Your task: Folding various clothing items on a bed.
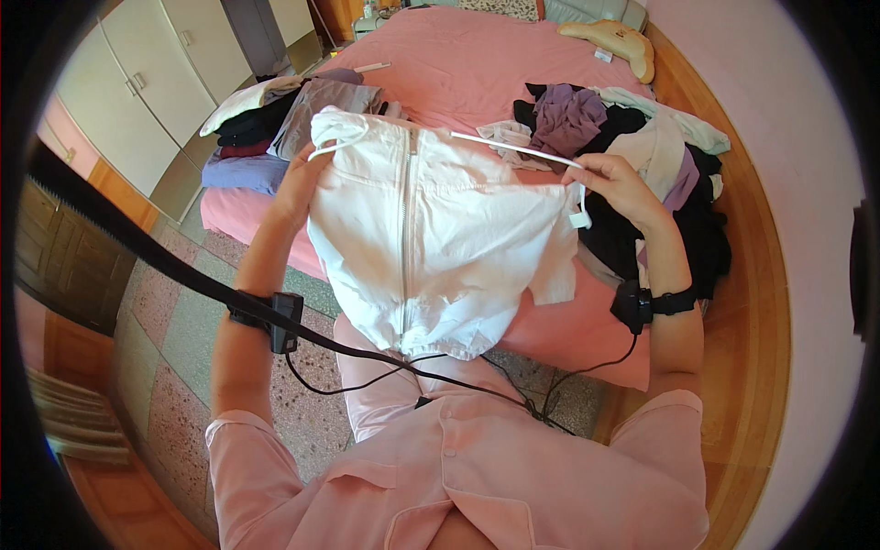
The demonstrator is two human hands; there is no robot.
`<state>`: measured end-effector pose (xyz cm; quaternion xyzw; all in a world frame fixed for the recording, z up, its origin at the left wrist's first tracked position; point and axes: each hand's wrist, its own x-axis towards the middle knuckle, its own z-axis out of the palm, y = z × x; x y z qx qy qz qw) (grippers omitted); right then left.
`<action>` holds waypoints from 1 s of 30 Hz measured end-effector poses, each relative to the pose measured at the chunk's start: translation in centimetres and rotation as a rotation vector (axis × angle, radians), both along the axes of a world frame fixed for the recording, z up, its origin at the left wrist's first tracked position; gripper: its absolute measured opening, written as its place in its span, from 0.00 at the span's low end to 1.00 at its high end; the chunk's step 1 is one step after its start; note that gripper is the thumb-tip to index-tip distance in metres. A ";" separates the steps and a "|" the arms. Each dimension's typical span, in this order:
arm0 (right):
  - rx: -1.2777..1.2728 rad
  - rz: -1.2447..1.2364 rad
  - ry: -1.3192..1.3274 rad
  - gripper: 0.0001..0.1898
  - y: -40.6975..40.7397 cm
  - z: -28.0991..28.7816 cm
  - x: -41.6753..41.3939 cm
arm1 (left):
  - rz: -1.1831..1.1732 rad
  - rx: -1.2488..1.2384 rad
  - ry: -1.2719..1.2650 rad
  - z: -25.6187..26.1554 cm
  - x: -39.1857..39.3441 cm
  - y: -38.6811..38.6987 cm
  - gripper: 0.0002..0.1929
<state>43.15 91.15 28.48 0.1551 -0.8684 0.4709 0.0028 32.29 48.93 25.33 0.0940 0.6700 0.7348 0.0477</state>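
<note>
A white zip-front jacket [467, 240] hangs spread in front of me, its gathered hem over my thighs. My left hand [306, 179] grips its upper left edge beside the bunched hood or collar, where a white cord [350, 142] makes a loop. At the other side my right hand [608, 185] pinches the upper right corner, together with the end of a straight white strip [515, 148]. Whether that strip is a taut cord or a hanger arm I cannot tell. Below my right fingers dangles a small white tab [580, 220]. The metal zipper [405, 227] runs down the jacket's front.
A bed with a pink sheet [454, 55] lies ahead. Stacked folded clothes [251, 130] rest at its left, a loose clothes heap [639, 137] at its right. A bread-shaped cushion [615, 45] is farther back. Black cables [344, 392] cross my lap; white cabinets [144, 75] stand left.
</note>
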 end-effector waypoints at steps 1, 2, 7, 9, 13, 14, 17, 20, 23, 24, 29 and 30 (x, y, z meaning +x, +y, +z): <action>0.010 -0.010 0.011 0.10 0.1 0.1 -0.1 | -0.020 0.053 -0.042 -0.1 0.3 0.2 0.12; -0.259 -0.046 -0.076 0.11 0.3 0.4 -0.4 | -0.070 0.129 -0.064 -0.3 0.5 0.4 0.13; -1.341 0.023 -0.326 0.20 0.0 -2.3 -2.9 | -0.172 0.195 -0.138 -0.5 1.9 1.2 0.17; -1.295 0.093 -0.454 0.23 -0.8 -5.6 -3.6 | -0.199 0.272 -0.237 -0.5 2.4 1.4 0.18; -0.643 -0.059 -0.570 0.22 -3.9 -12.5 -5.0 | -0.272 0.373 -0.246 -0.1 3.0 1.3 0.18; -0.580 -0.043 -0.599 0.22 -4.9 -13.4 -4.8 | -0.294 0.415 -0.233 0.1 3.2 1.1 0.19; 0.071 -0.205 -0.212 0.21 -8.2 -13.8 -3.9 | -0.307 0.450 -0.192 0.5 3.6 0.4 0.21; 0.367 -0.221 0.747 0.22 -9.8 -10.6 -3.5 | -0.327 0.478 -0.129 1.1 4.4 -0.3 0.25; -0.332 0.137 -0.105 0.28 -11.5 -7.8 -2.9 | -0.387 0.486 -0.065 2.4 5.3 -0.9 0.32; -0.317 0.112 -0.135 0.28 -11.8 -7.3 -2.4 | -0.422 0.485 -0.027 2.8 5.6 -0.8 0.34; 0.019 0.128 -0.402 0.36 -14.1 -7.6 -1.5 | -0.476 0.436 0.048 3.8 7.6 -1.1 0.36; 0.118 0.234 -0.409 0.38 -14.5 -7.6 -1.8 | -0.477 0.436 0.044 4.0 7.8 -1.1 0.36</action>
